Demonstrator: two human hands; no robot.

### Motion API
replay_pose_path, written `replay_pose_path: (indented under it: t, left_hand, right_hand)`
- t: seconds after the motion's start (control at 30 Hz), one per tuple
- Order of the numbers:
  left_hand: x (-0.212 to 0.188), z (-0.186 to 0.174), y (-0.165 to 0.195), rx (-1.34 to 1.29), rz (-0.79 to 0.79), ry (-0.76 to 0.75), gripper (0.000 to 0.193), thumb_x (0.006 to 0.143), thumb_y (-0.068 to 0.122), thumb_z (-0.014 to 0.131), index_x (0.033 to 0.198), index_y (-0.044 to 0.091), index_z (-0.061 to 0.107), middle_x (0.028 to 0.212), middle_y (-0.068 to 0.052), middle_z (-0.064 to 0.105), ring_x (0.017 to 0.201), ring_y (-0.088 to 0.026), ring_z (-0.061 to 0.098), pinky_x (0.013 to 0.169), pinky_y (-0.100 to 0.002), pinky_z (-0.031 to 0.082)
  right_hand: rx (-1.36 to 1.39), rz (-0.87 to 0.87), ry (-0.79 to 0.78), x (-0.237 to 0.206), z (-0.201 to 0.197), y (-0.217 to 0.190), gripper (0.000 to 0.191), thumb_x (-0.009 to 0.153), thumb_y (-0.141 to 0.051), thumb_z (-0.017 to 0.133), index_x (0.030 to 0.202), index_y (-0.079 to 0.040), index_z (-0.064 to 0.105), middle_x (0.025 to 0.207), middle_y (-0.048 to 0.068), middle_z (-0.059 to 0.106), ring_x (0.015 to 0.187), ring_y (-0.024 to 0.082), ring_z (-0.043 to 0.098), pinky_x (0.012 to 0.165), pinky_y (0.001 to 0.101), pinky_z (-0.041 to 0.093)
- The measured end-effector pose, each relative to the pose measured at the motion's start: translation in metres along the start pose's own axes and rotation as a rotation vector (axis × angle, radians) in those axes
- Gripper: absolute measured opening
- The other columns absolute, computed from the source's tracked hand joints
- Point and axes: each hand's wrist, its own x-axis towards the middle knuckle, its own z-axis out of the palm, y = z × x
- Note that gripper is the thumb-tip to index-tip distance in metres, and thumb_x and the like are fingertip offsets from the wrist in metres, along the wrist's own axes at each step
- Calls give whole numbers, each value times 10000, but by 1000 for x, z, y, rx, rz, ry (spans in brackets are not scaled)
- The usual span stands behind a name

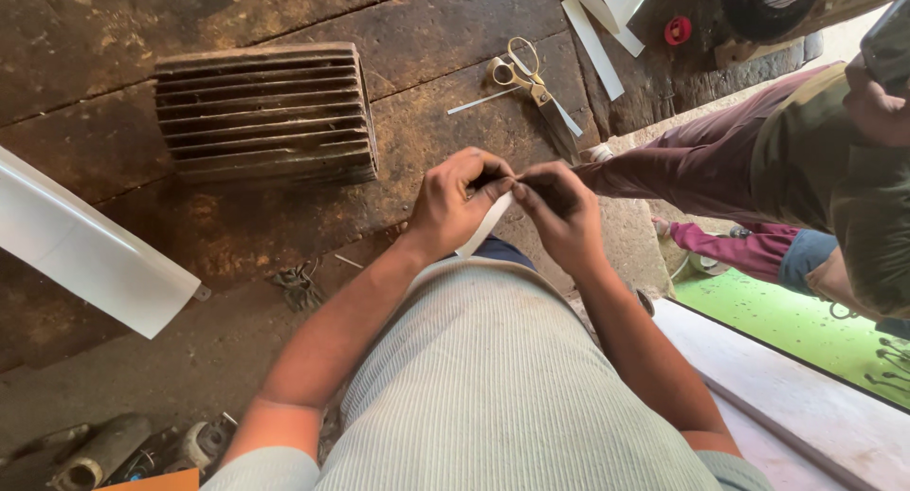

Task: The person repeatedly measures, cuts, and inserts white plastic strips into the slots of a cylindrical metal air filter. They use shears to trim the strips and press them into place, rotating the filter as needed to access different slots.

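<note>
My left hand [453, 205] and my right hand [559, 211] meet in front of my chest, both pinching a narrow white paper strip [483, 227]. The strip's upper end is hidden between my fingertips and its lower end hangs down toward my shirt. Both hands hover above a dark, worn wooden workbench [284, 226].
A ribbed metal motor housing [265, 112] lies on the bench to the left. Scissors [531, 79] and white paper strips [592, 45] lie farther back, with a red cap [677, 30]. A white sheet [85, 249] lies at left. Another person [806, 159] sits at right.
</note>
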Motion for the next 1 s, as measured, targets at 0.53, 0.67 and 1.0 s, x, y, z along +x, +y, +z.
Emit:
replay_pose_path:
  t: [0.53, 0.67, 1.0]
  left_hand:
    - [58, 65, -136, 1024, 395, 60, 217, 885, 154, 623, 1048, 51, 723, 1166, -88, 657, 1190, -316, 588, 966, -426, 494]
    - [43, 76, -137, 1054, 283, 45, 439, 929, 142, 583, 1336, 2, 668, 1357, -143, 576, 1300, -352, 516, 1071, -455, 442]
    - [39, 81, -137, 1008, 191, -36, 477, 977, 133, 544, 1428, -20, 573, 1455, -187, 524, 1413, -416, 443, 1167, -474, 395]
  right_hand:
    - [-925, -155, 76, 152, -40, 77, 300, 969, -110, 668, 1229, -34, 541, 1143, 220, 646, 1087, 464, 607, 905, 533, 499]
    - [-945, 84, 0, 134, -31, 90, 311, 988, -186, 656, 1246, -51, 544, 1043, 229, 659, 1004, 450, 633, 889, 531, 509]
    - [-1102, 50, -224, 165, -44, 81, 214, 954, -200, 656, 1134, -88, 681, 1056, 187, 689, 981, 421, 656, 845, 511, 520]
